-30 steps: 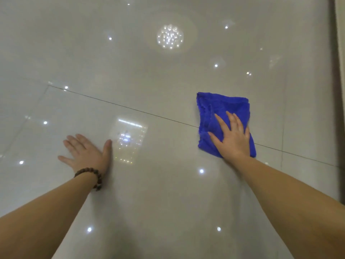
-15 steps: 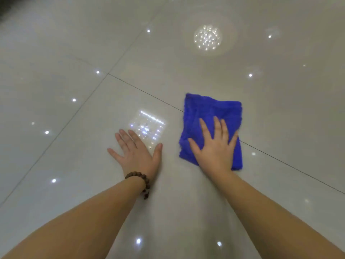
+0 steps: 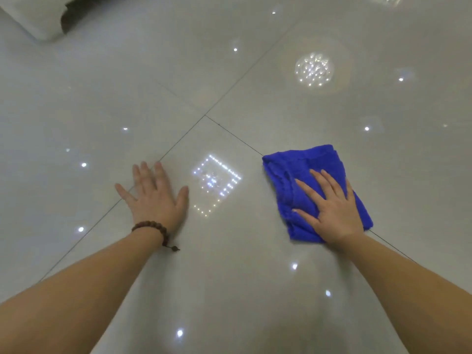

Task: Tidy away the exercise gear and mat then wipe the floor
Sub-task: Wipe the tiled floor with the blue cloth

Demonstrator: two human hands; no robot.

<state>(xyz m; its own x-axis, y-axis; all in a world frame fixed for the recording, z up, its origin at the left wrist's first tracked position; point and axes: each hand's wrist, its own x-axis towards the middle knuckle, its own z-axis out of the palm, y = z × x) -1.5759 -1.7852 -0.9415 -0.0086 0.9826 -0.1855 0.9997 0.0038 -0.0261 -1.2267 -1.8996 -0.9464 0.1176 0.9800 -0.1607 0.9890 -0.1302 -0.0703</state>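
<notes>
Lying folded and rumpled on the glossy floor [image 3: 255, 290], blue cloth [image 3: 291, 180], right of the spot where four tile seams meet, one seam passing beneath it. Pressed flat by the right hand [image 3: 334, 213], palm down, fingers spread wide across the near half of the cloth, heel of the palm at its near edge; pinning rather than gripping. Far corners of the cloth uncovered and slightly bunched.

Planted flat on bare tile well left of the cloth, left hand [image 3: 155, 198], fingers splayed wide, holding nothing, little-finger side crossing a seam. Circled at the wrist by a brown bead bracelet [image 3: 153, 227], its small tassel bead hanging toward the floor. Between the two hands, a bright square reflection [image 3: 217, 185] of ceiling lights; farther off, a round chandelier reflection [image 3: 314, 70] and scattered points of light. At the far left corner of the view, the pale base of some furniture [image 3: 38, 19], kind unclear.
</notes>
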